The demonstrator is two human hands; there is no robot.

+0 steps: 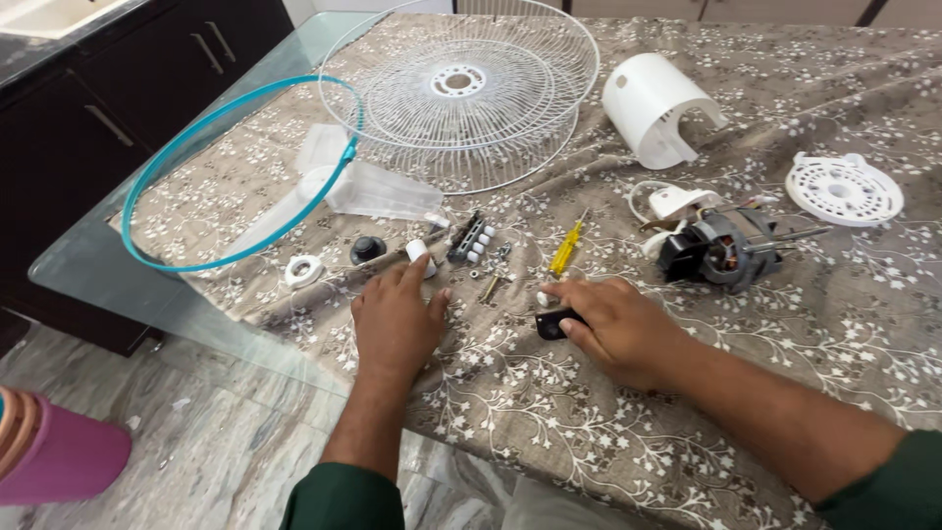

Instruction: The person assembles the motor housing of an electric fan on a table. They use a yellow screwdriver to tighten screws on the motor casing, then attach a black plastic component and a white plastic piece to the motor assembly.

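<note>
Bright, even daylight fills the scene; shadows under the fan grille (459,93) are faint and soft. Mild glare on the glass tabletop (88,260) edge. Wide-angle bending at the borders; focus sharp throughout.

We see a glass bench (88,260) under a floral cloth (608,412) | on it: wire fan guard (461,93), teal ring (235,172), white housing (653,108), motor (721,250), yellow screwdriver (567,247), white disc (844,188), small black part (551,324)

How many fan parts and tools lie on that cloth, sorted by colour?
White: 5 - wire fan guard, curved motor cover, round vented plate, small ring, small cap by the left hand
Teal: 1 - guard rim ring
Black: 3 - motor, round knob, small part under the right hand
Yellow: 1 - screwdriver
Total: 10
</note>
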